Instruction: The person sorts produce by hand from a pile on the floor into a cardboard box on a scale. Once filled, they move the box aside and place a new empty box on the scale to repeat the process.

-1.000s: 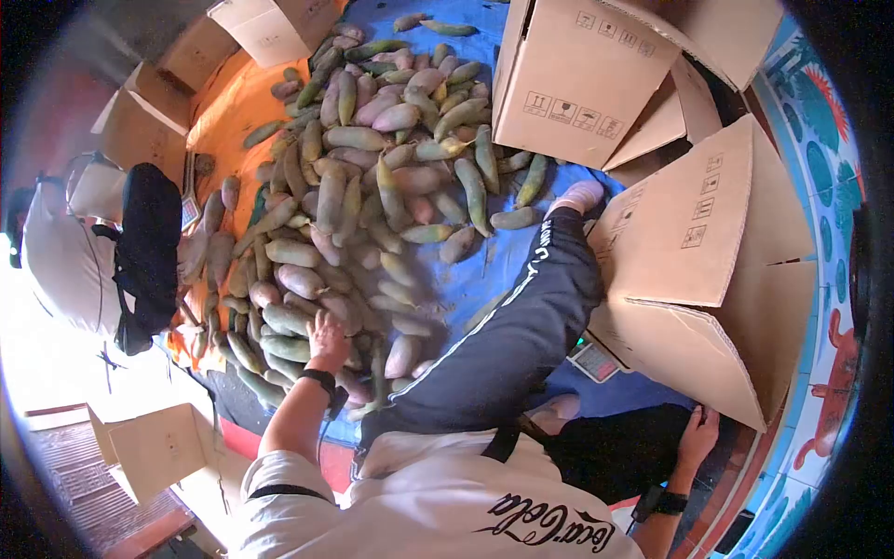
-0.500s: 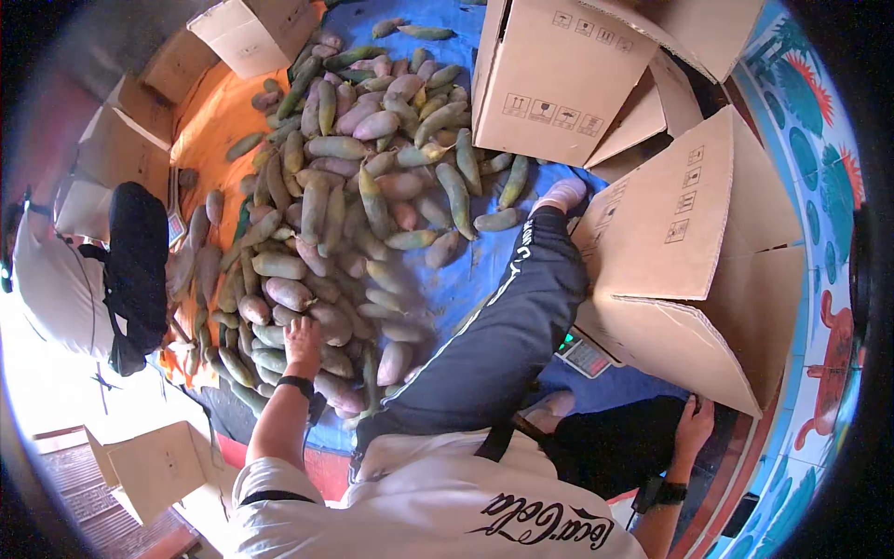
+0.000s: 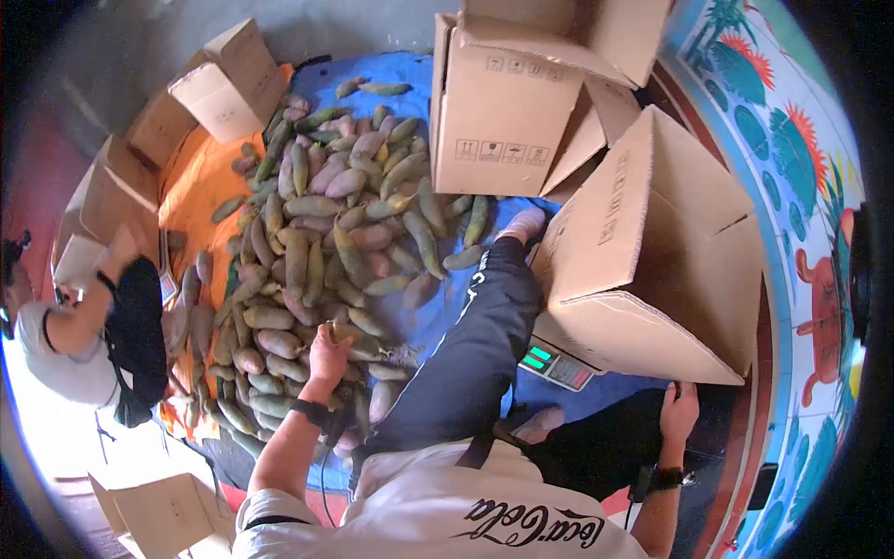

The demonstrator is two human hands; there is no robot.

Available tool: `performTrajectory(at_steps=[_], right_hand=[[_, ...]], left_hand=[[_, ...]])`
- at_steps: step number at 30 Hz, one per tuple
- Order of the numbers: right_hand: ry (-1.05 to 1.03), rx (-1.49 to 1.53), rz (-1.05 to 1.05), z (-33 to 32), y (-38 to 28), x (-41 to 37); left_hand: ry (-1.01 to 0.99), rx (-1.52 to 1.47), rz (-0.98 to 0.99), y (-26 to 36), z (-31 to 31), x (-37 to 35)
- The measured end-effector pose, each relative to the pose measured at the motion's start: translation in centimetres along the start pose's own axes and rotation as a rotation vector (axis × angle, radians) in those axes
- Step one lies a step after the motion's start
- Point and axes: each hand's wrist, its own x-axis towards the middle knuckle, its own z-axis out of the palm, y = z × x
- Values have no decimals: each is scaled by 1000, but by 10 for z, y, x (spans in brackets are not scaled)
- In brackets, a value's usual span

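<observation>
My left hand (image 3: 329, 359) is over the near part of a big heap of long green and pinkish radishes (image 3: 296, 261). Its fingers are closed around one radish (image 3: 372, 347), whose stringy end points right. More radishes lie beneath and around the hand. On the right, my right hand (image 3: 680, 410) rests against my bent, black-clad knee (image 3: 605, 447), just below the lower edge of an open cardboard box (image 3: 596, 242). It holds nothing that I can see, and its fingers point up. The box stands on a scale (image 3: 556, 365) with a lit green display.
A second tall cardboard box (image 3: 503, 121) stands behind the first. Blue (image 3: 400, 84) and orange (image 3: 200, 163) sheets cover the floor. Another person (image 3: 74, 345) sits at the left with an arm raised, near more boxes (image 3: 223, 84). My stretched leg (image 3: 466, 345) lies between heap and scale.
My left hand has shifted right across the heap and now holds a radish. The view has tilted. At the left, the other person's arm has come into view. The right hand stays by the knee.
</observation>
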Motion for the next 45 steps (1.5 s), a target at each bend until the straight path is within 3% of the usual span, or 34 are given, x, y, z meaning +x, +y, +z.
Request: performTrajectory(at_steps=[5, 8, 11, 17, 21, 25, 27, 28, 30, 31, 33, 37, 39, 40, 41, 42, 45], right_hand=[[101, 10, -17, 2, -3, -2], [109, 37, -18, -4, -10, -3], [134, 36, -32, -2, -11, -2], [135, -7, -2, 0, -10, -5], [258, -7, -48, 6, -5, -8], [291, -2, -115, 0, -7, -10], [278, -94, -109, -1, -8, -13], [257, -109, -88, -6, -11, -16], [341, -39, -148, 2, -6, -16], [294, -49, -151, 2, -6, -17], [277, -69, -120, 3, -6, -17], [305, -35, -125, -1, -3, -21], [226, 32, -85, 0, -2, -19], [186, 83, -60, -6, -3, -18], [187, 109, -22, -3, -4, -16], [161, 130, 49, -6, -6, -16], [207, 59, 23, -8, -9, -14]], left_hand=[[54, -272, 142, 86, -23, 12], [35, -642, 333, 139, -40, 12], [39, -849, 402, 203, -56, 0], [52, -1011, 570, 301, -72, -34], [19, -1092, 779, 333, -60, -36], [-118, -944, 906, 367, -41, -55], [-118, -678, 965, 377, -31, -55], [-175, -681, 995, 381, -24, -60], [-204, -498, 1116, 379, -7, -49], [-319, -528, 1118, 384, -1, -52], [-122, -191, 1236, 390, 11, -54], [-81, -109, 1288, 391, 27, -50], [-21, -154, 1260, 387, 39, -47], [-319, -733, 807, 386, 47, -53], [-15, -159, 1313, 400, 30, -66], [-30, -79, 1402, 403, 26, -60], [-36, -32, 1430, 404, 25, -62]])
